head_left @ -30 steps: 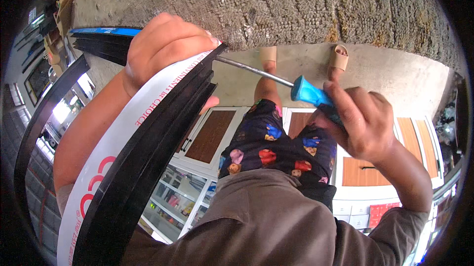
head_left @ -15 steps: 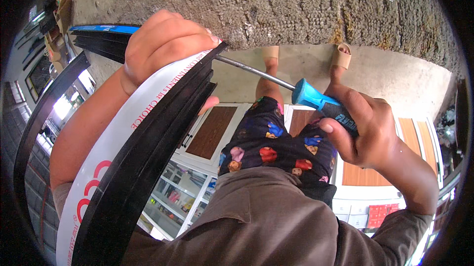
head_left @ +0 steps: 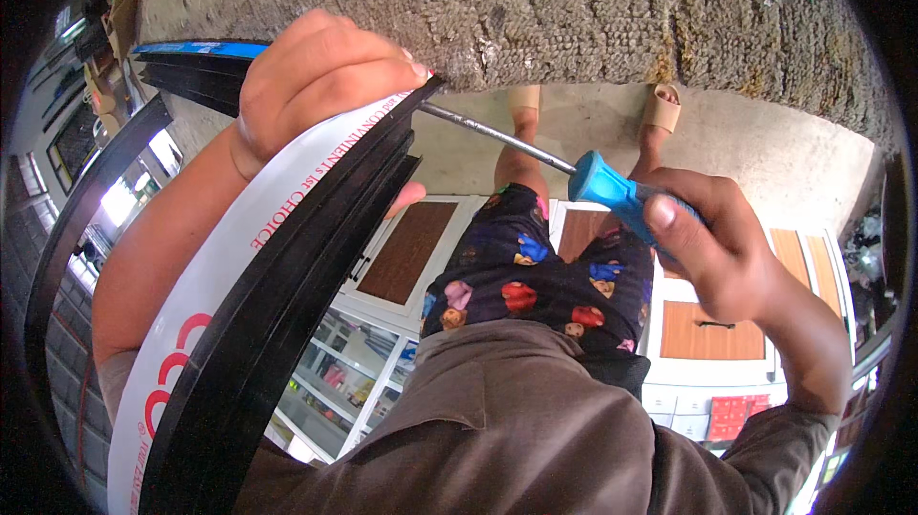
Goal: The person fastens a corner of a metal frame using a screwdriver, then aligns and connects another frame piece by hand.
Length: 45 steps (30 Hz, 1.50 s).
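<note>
A long black frame profile (head_left: 296, 290), with grooves along its side, runs from the lower left up to the carpeted bench. White film with red lettering (head_left: 225, 276) covers its outer face. My left hand (head_left: 320, 89) is wrapped over the profile's far end, with one fingertip showing below it. My right hand (head_left: 712, 238) grips a screwdriver (head_left: 604, 188) by its blue and black handle, thumb laid along the side. The metal shaft points up and left, and its tip meets the profile's end close to my left fingers. Whether it sits on a screw is hidden.
Grey worn carpet (head_left: 574, 8) covers the surface across the top. Another black section with a blue strip (head_left: 196, 51) lies beyond my left hand. Below stand white cabinets with wood-look panels (head_left: 406, 252) and a glass-fronted case (head_left: 349, 357). My sandalled feet are on the floor (head_left: 588, 123).
My right hand has turned about the screwdriver handle, its thumb now higher and covering more of it. The screwdriver has shifted very slightly. My left hand keeps its hold on the profile.
</note>
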### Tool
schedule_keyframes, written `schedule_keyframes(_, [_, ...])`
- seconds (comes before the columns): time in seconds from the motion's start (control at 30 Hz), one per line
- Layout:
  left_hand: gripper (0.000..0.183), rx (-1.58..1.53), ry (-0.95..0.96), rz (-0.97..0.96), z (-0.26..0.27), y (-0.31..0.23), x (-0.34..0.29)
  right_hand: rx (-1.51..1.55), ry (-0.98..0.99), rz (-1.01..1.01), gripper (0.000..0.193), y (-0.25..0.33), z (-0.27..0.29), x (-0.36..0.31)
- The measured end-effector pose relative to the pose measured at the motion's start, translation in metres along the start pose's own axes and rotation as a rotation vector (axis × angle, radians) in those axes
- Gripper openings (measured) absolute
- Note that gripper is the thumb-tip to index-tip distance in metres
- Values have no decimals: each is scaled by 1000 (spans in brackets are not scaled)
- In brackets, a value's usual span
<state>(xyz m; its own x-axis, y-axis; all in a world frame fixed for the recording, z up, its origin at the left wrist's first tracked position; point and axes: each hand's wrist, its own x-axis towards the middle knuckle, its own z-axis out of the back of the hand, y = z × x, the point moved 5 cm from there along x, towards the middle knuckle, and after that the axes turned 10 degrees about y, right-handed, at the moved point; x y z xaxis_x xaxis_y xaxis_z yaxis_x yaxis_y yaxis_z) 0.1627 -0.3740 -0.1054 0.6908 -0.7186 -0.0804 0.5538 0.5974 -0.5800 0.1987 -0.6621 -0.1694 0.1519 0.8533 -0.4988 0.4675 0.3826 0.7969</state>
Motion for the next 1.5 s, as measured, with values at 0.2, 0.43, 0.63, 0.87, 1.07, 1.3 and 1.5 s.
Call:
schedule_keyframes(0.2, [71,63,-6,-15,6,-6,4,519,331,-486,47,-10,8,2])
schedule_keyframes(0.43, [71,39,-25,3,-1,-2,3,-488,-143,264,54,14,19,-9])
schedule_keyframes(0.63, [68,71,-50,-36,3,-7,2,-1178,-200,557,67,26,-10,-17])
schedule_keyframes(0.87, [67,18,-12,17,2,-4,5,-1091,-112,420,62,24,-11,-14])
schedule_keyframes(1.07, [67,9,-12,24,2,-5,5,-992,-128,416,53,29,-11,-12])
schedule_keyframes(1.3, [68,18,-5,23,0,-6,4,-757,-110,314,41,27,-10,-10])
schedule_keyframes(1.5, [69,15,2,16,0,-5,3,-611,-91,270,37,26,-7,-7])
